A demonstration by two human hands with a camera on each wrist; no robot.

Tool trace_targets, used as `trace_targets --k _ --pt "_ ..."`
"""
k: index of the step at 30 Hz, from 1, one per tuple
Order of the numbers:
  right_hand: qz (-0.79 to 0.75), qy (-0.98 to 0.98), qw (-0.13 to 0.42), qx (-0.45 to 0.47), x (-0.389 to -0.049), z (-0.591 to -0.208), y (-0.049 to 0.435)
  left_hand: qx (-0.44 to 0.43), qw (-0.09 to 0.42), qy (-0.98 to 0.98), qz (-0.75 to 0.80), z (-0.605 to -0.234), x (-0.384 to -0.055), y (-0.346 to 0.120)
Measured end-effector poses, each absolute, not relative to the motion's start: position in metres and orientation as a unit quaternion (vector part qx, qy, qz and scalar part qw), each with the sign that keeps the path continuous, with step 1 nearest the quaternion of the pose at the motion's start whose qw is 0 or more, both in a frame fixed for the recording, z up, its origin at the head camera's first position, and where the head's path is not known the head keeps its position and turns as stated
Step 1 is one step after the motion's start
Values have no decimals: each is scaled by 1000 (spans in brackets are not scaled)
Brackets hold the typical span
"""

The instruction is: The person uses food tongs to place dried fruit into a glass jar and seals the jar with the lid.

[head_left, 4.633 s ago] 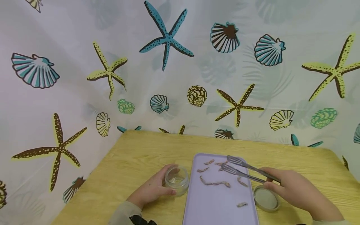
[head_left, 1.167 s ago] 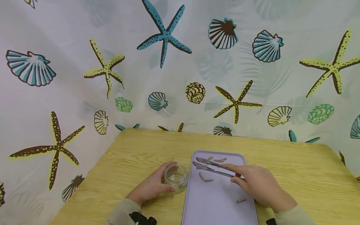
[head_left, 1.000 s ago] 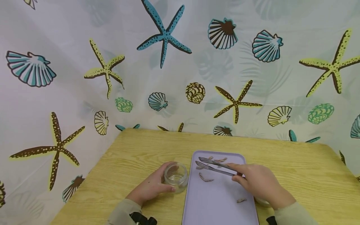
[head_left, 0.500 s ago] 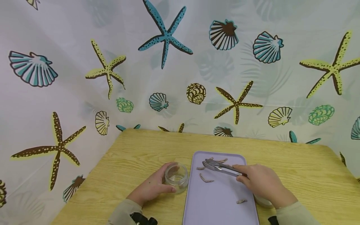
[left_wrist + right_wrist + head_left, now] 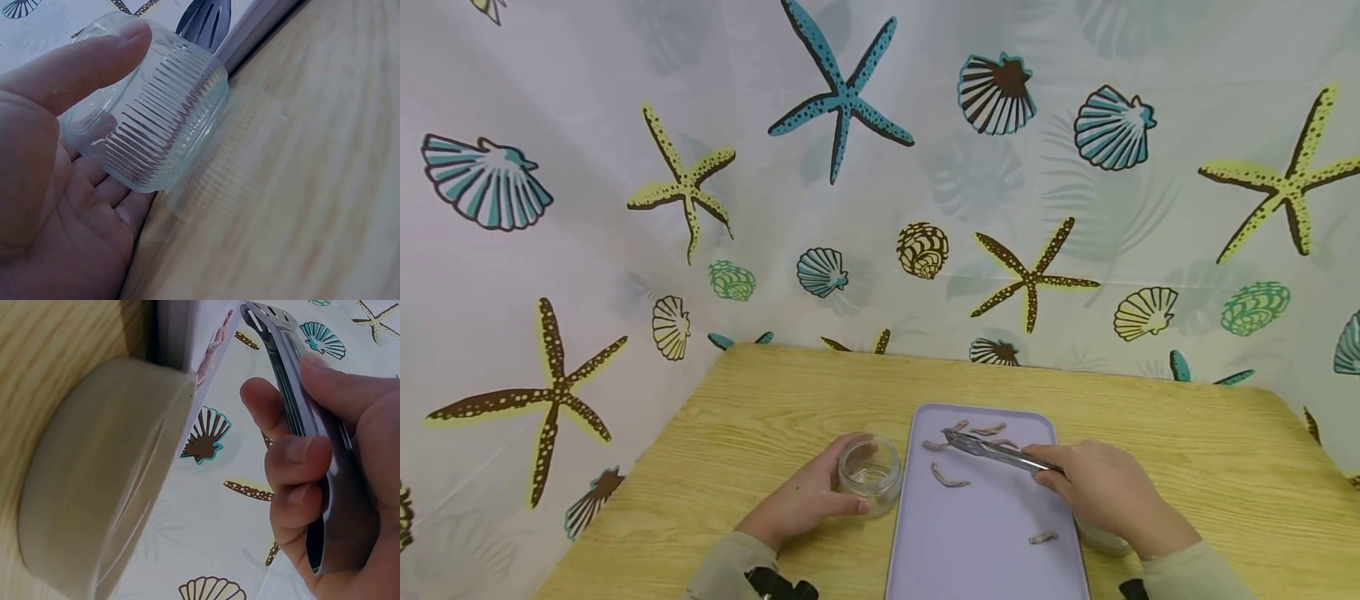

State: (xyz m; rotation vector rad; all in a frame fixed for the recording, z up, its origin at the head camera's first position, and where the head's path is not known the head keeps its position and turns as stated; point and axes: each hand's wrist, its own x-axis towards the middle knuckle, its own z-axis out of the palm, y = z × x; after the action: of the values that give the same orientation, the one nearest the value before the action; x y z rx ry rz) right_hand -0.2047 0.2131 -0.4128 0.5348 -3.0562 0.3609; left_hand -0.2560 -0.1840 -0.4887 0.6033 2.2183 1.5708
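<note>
My left hand (image 5: 811,493) holds a short clear glass jar (image 5: 871,477) upright on the table, thumb on the near side. Its ribbed wall (image 5: 165,103) shows in the left wrist view. My right hand (image 5: 1101,487) grips metal tongs (image 5: 996,452) with slotted ends, fingers curled round the handle in the right wrist view. The two arms of the tongs are squeezed together, their ends low over the far part of a lilac tray (image 5: 981,550). Several thin, brown, wrinkled strips lie on the tray, among them a bent strip (image 5: 950,477) and a short strip (image 5: 1042,537).
A round beige lid (image 5: 94,469) lies right of the tray, partly hidden below my right hand in the head view. The wooden table (image 5: 790,387) ends at a hanging cloth (image 5: 880,317) printed with shells and starfish. The jar stands close to the tray's left edge.
My right hand has moved left over the tray since the oldest frame. Within the last second the spread tongs have come together and their tips shifted slightly right. My left hand stays on the jar.
</note>
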Motion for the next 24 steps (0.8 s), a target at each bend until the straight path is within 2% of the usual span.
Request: trace_targets --k 9,24 --pt "132 -975 23 180 -200 -408 216 206 183 782 559 -488 -256 -183" --pt "146 -951 102 254 -191 -399 203 198 182 788 554 -486 -254 -181"
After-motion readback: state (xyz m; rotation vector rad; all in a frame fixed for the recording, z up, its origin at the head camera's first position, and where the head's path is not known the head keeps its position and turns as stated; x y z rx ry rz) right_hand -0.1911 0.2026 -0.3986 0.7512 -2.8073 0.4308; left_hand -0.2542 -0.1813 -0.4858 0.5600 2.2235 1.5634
